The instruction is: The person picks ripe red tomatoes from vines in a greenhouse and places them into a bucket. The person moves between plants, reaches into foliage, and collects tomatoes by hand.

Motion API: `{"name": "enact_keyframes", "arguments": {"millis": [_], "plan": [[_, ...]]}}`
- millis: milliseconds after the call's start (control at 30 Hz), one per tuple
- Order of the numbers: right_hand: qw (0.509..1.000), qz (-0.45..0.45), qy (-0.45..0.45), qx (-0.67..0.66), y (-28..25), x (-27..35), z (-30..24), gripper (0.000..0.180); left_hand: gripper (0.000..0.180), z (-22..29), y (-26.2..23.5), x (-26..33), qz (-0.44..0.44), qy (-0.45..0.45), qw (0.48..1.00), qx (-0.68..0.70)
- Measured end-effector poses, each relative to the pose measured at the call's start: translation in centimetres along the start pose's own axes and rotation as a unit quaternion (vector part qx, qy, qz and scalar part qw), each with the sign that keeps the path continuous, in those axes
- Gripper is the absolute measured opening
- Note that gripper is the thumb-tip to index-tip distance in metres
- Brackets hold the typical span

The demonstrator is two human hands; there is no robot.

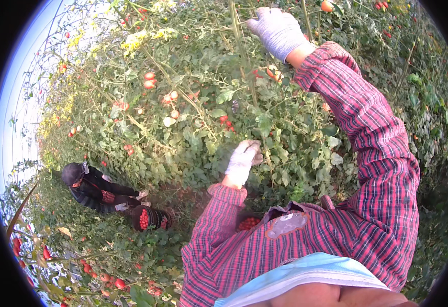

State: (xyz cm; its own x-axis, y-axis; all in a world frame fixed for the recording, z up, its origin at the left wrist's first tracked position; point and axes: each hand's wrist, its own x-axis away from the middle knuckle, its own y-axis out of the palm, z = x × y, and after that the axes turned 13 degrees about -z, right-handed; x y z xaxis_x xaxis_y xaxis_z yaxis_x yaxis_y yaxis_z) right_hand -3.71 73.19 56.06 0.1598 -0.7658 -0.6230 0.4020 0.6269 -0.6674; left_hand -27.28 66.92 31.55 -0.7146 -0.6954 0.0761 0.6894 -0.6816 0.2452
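My right hand (pixel 277 35), in a whitish knitted glove, is raised high among the tomato plants, beside a pale upright stem (pixel 236 23). Its fingers are bent inward, and what they hold, if anything, is hidden. Lower down, my left hand (pixel 240 165), gloved too, is closed in front of the leaves; no object shows in it. Orange-red tomatoes (pixel 273 72) hang just below my right wrist. Small red tomatoes (pixel 226 122) grow above my left hand, with paler ones (pixel 171 97) on a vine farther left.
A container of red tomatoes (pixel 248 223) stands low beside my body, partly covered by my sleeve. At the left, a person in dark clothes (pixel 96 189) bends by a dark basket (pixel 163 219) holding tomatoes. More ripe tomatoes (pixel 119 283) hang at lower left. Vines crowd both sides.
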Motion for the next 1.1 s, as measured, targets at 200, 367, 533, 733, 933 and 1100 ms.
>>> {"name": "enact_keyframes", "arguments": {"millis": [200, 367, 533, 733, 933, 1100], "plan": [[0.96, -0.047, -0.078, -0.263, -1.8, 1.7, 1.7, 0.041, 0.02, 1.4, -0.4, 1.2, 0.041, 0.004, 0.999, 0.008], [0.864, -0.007, -0.151, -0.481, -0.3, 2.4, 2.6, 0.034, 0.017, 4.5, -1.4, 1.6, 0.032, 0.071, 0.997, -0.016], [0.468, -0.057, -0.116, -0.874, -1.3, 3.9, 1.7, 0.031, 0.017, 9.8, -1.3, 1.1, 0.074, 0.185, 0.98, -0.031], [0.265, -0.052, 0.118, -0.956, 2.5, 5.0, 0.9, 0.024, 0.03, 16.9, 0.0, -3.2, 0.076, 0.263, 0.954, -0.125], [0.424, -0.138, 0.197, -0.873, 2.3, 5.8, -1.2, 0.038, 0.059, 19.8, 2.3, -8.5, 0.072, 0.233, 0.943, -0.229], [0.469, -0.093, 0.22, -0.851, 1.1, 5.0, -0.9, 0.04, 0.04, 19.5, 2.3, -10.3, 0.05, 0.22, 0.957, -0.185]]}}
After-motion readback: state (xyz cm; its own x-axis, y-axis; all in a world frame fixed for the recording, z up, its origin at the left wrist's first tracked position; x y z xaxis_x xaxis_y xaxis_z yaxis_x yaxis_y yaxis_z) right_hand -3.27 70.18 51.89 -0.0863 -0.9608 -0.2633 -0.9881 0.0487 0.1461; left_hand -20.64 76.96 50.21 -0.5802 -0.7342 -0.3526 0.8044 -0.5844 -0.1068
